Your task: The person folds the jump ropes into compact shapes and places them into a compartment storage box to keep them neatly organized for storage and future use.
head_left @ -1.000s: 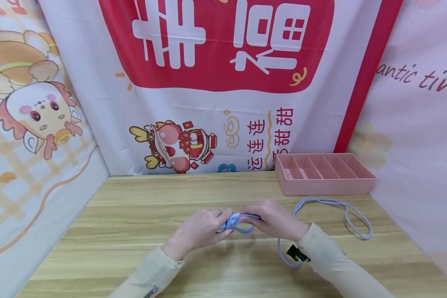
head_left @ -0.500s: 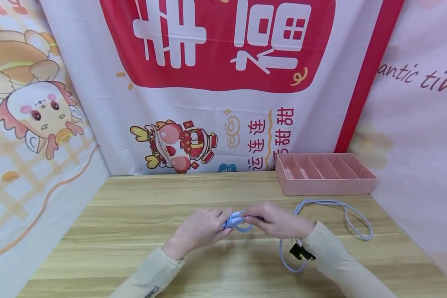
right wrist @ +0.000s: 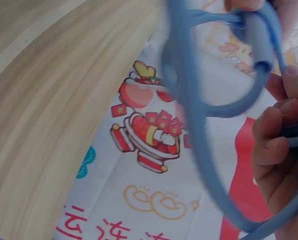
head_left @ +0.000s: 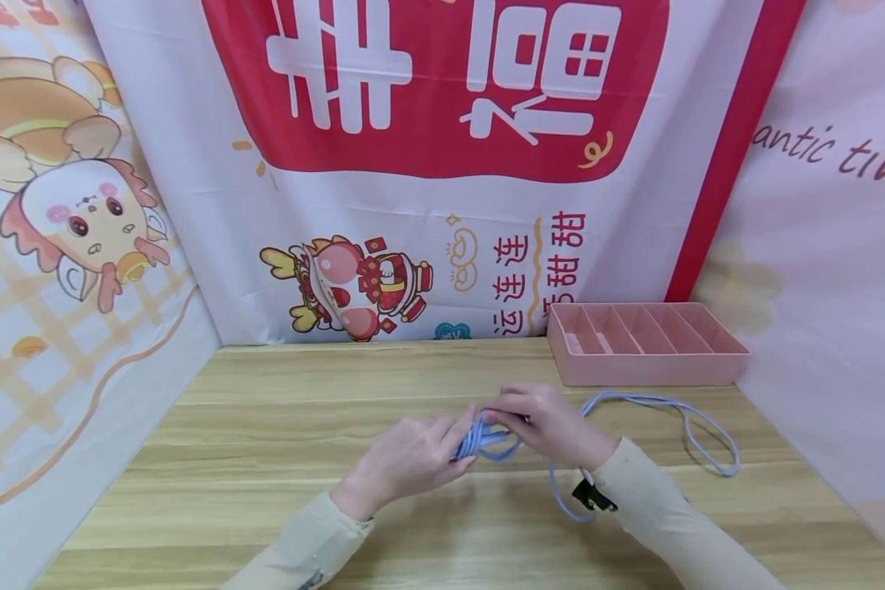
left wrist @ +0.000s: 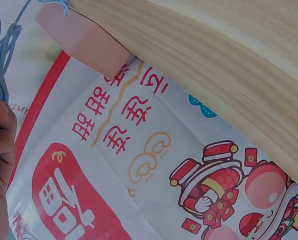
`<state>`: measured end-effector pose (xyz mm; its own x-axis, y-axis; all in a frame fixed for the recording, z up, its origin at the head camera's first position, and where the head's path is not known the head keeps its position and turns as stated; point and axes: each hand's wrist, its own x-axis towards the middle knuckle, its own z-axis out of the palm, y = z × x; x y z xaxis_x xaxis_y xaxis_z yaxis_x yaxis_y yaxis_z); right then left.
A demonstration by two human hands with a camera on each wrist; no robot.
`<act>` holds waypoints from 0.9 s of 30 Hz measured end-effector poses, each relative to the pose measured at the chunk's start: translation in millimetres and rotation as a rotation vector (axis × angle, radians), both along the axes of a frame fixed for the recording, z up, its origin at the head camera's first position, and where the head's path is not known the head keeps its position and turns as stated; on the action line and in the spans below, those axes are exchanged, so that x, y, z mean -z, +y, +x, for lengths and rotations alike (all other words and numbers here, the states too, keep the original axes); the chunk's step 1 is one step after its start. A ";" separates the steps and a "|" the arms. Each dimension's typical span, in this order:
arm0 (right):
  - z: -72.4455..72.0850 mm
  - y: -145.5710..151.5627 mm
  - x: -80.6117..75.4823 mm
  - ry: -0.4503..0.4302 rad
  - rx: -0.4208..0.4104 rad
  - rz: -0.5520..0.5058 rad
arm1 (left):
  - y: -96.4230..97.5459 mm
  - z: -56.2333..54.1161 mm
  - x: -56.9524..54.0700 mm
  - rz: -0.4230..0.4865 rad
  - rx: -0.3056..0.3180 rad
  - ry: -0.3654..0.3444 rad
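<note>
L hand (head_left: 413, 460) clamped on the bundled part of a blue cable (head_left: 472, 441), nr 6 o'clock in head view, held over the surface (head_left: 265, 426). R hand (head_left: 549, 422) at abt 2-3 o'clock from L, close by, fingers curled on cable too; can't tell if hands touch. Slack lies at 3 o'clock, another loop at 4. Pink divided box (head_left: 652, 370) at 2 o'clock, nr backdrop (head_left: 383, 197).

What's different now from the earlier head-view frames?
In the head view, the left hand and the cord bundle have shifted slightly right; the right hand sits slightly higher in the picture. More of the bundle shows. Both hands still hold cord. The pink divided box and the loose cord loop by it stay put.
</note>
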<state>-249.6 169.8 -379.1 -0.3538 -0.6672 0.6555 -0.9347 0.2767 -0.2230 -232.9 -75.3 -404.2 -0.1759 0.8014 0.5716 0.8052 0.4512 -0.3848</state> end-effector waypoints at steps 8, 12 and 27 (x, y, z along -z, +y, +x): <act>-7.2 4.4 3.5 -0.096 -0.045 -0.071 | 1.3 3.6 -2.0 -0.004 0.043 -0.012; -8.3 6.0 2.0 -0.226 -0.072 -0.056 | 1.4 5.9 -2.1 -0.016 0.058 -0.007; -10.1 11.3 -3.4 -0.531 -0.144 0.080 | 6.1 5.6 1.5 0.035 0.127 0.115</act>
<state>-259.7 181.1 -375.7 -0.5234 -0.7734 0.3576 -0.7293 0.1896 -0.6574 -227.4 -69.2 -405.7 -0.0062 0.7923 0.6101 0.8081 0.3634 -0.4637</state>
